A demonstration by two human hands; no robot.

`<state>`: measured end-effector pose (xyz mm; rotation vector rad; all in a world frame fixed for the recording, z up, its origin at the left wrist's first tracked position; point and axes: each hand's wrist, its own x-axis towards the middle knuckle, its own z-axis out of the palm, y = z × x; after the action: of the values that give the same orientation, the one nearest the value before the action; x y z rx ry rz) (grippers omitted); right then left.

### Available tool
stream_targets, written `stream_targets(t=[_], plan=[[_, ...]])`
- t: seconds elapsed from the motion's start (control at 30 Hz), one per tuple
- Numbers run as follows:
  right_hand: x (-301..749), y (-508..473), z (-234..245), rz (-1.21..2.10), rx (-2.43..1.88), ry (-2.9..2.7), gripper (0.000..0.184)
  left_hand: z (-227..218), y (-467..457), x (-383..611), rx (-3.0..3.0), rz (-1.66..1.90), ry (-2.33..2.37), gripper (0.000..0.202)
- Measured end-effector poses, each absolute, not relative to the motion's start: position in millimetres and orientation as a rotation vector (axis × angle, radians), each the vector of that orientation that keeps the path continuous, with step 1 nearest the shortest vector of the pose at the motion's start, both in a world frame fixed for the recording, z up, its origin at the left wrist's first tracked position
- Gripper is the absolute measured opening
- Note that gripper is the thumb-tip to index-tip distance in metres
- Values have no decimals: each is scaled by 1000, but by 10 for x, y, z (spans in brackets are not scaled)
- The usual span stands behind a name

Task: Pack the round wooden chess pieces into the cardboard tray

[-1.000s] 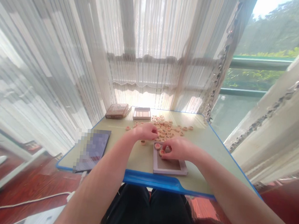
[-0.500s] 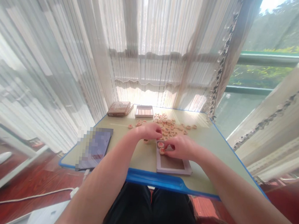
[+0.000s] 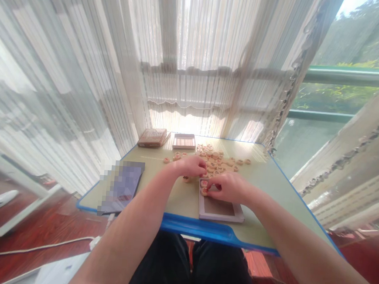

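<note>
Two round wooden Chinese chess pieces with red characters lie in the left back corner of a shallow open box [image 3: 221,217]. My right hand [image 3: 230,187] reaches over that box, thumb and fingers closed at the edge of the nearer Chinese chess piece [image 3: 204,191]. The farther piece [image 3: 203,183] lies right behind it. Just beyond the box's back left corner, my left hand [image 3: 192,165] is pinched on a Chinese chess piece that its fingers mostly cover. A loose heap of Chinese chess pieces [image 3: 212,165] spreads behind both hands.
At the back of the blue-edged table [image 3: 263,200] are a brown flat box [image 3: 152,137] and a second shallow tray [image 3: 184,147]. A tablet [image 3: 125,187] lies at the left edge. One piece [image 3: 185,179] sits apart beneath my left wrist. Sheer curtains [image 3: 197,37] hang behind.
My right fingers have shifted the nearer piece slightly left, against the box's side. My left hand stays almost in place. The whole view has moved a little.
</note>
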<state>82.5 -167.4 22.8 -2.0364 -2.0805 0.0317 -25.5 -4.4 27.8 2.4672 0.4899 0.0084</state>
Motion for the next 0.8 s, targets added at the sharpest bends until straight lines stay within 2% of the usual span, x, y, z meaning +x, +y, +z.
stream_targets(t=[0.1,0.2,0.3,0.43,0.6,0.8], plan=[[821,-1670,237,144,-1989,-2059,16,272,-32,-237,2527,120,480,22],[850,-1638,223,237,-1956,-1978,18,247,-34,-199,2631,386,522,27],[931,-1549,169,61,-1939,-1841,23,184,-33,-144,2729,591,515,34],[1112,-1371,43,-161,-1870,-1727,26,85,13,-61,2811,474,471,43],[1299,-1212,-72,-102,-1940,-1570,62,27,93,53,2814,315,511,50],[1359,-1221,-48,127,-2049,-1687,62,-18,115,80,2955,331,513,52]])
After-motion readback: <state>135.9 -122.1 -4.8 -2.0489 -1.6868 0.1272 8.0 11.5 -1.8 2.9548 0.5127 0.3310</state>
